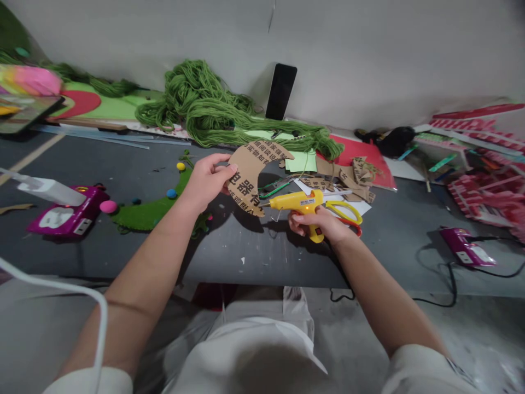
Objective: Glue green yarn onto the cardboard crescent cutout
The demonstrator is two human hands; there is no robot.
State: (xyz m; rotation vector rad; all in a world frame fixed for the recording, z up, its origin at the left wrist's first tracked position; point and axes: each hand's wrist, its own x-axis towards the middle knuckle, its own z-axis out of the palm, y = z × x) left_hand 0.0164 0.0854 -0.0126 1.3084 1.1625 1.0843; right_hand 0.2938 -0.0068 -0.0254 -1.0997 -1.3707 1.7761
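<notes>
Bottom of frame: white clothing (pixel 246 350) covers the person's lap, and both forearms extend upward over the near edge of the dark grey surface (pixel 254 251).

Right of centre: the right hand (pixel 320 224) holds a yellow glue gun (pixel 301 203). Its fingers are curled closed around the grip. The nozzle points toward frame left and ends at the lower tip of a cardboard crescent (pixel 250 175); contact cannot be confirmed.

Left of centre: the left hand (pixel 207 180) holds the cardboard crescent raised above the surface, printed face toward the camera. Thumb and fingers pinch its left edge.

Just behind the glue gun: yellow-handled scissors (pixel 346 210) lie on white paper, with cardboard scraps (pixel 348 175) beyond them.

Left of the left hand: a green felt piece (pixel 151 210) with coloured pompoms lies flat. A purple power strip (pixel 65 216) sits further left; a second purple power strip (pixel 463 246) sits at right.

Rear of surface: green yarn (pixel 213 109) is heaped centre-left. A black phone (pixel 281 91) leans upright against the wall.
</notes>
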